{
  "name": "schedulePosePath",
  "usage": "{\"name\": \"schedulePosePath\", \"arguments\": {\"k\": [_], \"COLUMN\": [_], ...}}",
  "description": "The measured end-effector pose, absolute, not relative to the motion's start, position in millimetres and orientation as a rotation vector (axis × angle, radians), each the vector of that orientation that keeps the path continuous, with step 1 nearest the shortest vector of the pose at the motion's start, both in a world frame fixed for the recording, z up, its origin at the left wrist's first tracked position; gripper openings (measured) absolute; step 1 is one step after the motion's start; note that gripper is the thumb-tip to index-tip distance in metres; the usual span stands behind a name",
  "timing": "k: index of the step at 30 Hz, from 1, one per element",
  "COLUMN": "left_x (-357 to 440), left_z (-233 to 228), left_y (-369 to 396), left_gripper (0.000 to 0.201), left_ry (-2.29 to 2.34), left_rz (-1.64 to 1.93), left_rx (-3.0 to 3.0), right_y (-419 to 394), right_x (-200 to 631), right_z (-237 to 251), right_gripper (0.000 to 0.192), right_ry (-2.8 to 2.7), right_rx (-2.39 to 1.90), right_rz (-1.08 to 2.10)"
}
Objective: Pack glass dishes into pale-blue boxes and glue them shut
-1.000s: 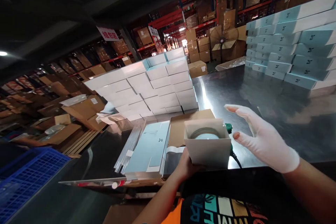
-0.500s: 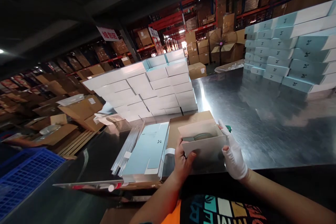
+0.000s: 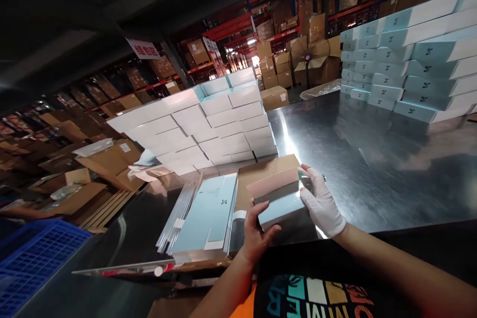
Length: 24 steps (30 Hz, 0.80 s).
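A small paperboard box (image 3: 282, 207) is between my hands at the table's front edge. Its light blue panel faces up, and a tan-looking flap stands up behind it. My bare left hand (image 3: 255, 234) grips the box's left end, thumb in front and fingers at the side. At the right end my right hand (image 3: 321, 204), in a white glove with bare fingertips, holds the side and upper corner. Just left of the box lies a stack of flat light blue box blanks (image 3: 204, 211). A brown cardboard piece (image 3: 250, 177) lies behind the box.
Clear plastic strips (image 3: 176, 226) lie left of the blanks. White boxes (image 3: 223, 131) are stacked behind, and blue-and-white boxes (image 3: 387, 67) at the right. The steel table (image 3: 357, 169) reaches right. A blue crate (image 3: 33, 263) stands at lower left.
The box's open inside has gone from view, and a light blue panel now lies across it. My right fingers have closed in over the box's upper right corner. The view has shifted slightly.
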<state>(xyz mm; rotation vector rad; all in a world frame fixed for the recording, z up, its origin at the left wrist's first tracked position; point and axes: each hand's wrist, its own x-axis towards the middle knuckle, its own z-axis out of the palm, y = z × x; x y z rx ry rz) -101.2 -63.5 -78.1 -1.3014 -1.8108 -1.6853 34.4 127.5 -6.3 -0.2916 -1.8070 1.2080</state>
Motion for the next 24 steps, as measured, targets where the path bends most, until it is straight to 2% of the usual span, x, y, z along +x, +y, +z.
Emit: {"name": "schedulePosePath", "arguments": {"k": [2, 6, 9, 12, 17, 22, 24], "left_x": [-106.3, -116.0, -122.2, -124.8, -121.8, -112.0, -107.5], "left_z": [-77.0, -67.7, -64.9, -62.6, -42.3, -15.3, -8.9], "left_y": [-68.3, -72.7, -69.9, -64.7, -60.0, -61.2, -59.8], "left_gripper": [0.059, 0.059, 0.065, 0.065, 0.061, 0.059, 0.06], "left_ry": [-1.834, -1.863, -1.879, -1.86, -1.859, -1.867, -1.854], "left_rz": [-1.675, -1.72, -1.738, -1.772, -1.93, -2.105, -2.138], "left_rx": [-1.233, -1.003, -1.025, -1.115, -1.012, -0.925, -0.938], "right_y": [147.8, 183.6, 194.5, 199.0, 200.6, 188.1, 180.5], "right_x": [40.6, 43.1, 37.0, 35.4, 53.8, 75.3, 82.4], "right_z": [-1.4, -2.6, -14.1, -18.7, -10.6, -14.7, -13.7], "right_gripper": [0.048, 0.045, 0.045, 0.048, 0.034, 0.062, 0.06], "right_ry": [-1.955, -2.482, -2.608, -2.565, -2.426, -1.928, -1.959], "right_rx": [-0.406, -0.938, -1.148, -1.125, -1.07, -0.759, -0.537], "right_rz": [1.08, 0.798, 0.819, 0.896, 1.062, 0.897, 0.937]}}
